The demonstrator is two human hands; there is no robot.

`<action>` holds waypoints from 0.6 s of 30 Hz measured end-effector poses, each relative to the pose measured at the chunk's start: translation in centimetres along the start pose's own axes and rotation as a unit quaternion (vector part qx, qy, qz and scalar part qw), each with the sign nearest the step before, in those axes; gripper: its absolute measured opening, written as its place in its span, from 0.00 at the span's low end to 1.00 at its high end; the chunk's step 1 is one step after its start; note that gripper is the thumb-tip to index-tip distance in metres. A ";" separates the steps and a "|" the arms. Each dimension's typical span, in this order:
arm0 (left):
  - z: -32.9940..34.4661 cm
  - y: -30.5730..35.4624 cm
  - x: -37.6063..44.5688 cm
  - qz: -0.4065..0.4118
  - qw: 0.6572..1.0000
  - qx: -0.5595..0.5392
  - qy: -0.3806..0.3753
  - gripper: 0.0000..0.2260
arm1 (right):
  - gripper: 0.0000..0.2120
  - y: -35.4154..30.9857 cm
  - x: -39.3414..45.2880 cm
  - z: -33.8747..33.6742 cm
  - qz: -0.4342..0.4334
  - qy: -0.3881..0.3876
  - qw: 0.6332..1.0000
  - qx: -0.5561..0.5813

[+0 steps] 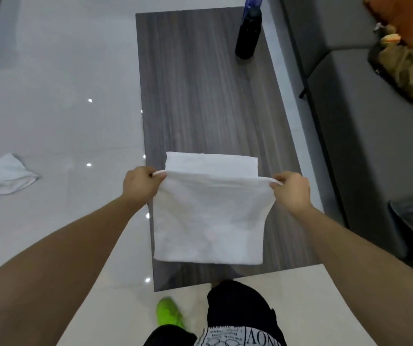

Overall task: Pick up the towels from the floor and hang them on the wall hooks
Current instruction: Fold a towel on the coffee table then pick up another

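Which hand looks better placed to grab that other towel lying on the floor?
Left, probably. The crumpled towel lies on the floor on the left hand's side, though both hands now pinch the held towel.

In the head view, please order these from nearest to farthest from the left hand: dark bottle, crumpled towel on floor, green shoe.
From the left hand:
1. Crumpled towel, on the floor to its left.
2. Green shoe, below, by the table's near end.
3. Dark bottle, on the table's far end.
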State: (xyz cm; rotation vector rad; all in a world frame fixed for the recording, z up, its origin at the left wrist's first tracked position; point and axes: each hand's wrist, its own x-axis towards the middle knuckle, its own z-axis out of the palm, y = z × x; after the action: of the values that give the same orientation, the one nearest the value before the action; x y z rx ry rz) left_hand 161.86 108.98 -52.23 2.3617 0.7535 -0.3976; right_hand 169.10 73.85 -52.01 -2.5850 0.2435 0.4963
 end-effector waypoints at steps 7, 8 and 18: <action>5.6 -1.0 4.4 -0.096 0.995 -0.001 -0.034 0.14 | 0.17 0.9 6.5 5.2 0.091 -0.066 0.993 0.023; 6.7 -2.0 3.8 -0.110 0.992 0.008 -0.062 0.16 | 0.17 2.0 5.9 6.6 0.107 -0.090 0.990 0.028; 15.7 -12.5 -4.0 -0.282 0.942 0.011 -0.183 0.20 | 0.17 12.6 -4.3 16.8 0.299 -0.212 0.930 0.015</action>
State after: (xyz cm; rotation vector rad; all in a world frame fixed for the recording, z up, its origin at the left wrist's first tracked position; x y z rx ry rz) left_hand 149.72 105.38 -68.29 1.9655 1.2320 -1.0561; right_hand 156.82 71.73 -69.42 -2.2612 0.8816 1.2324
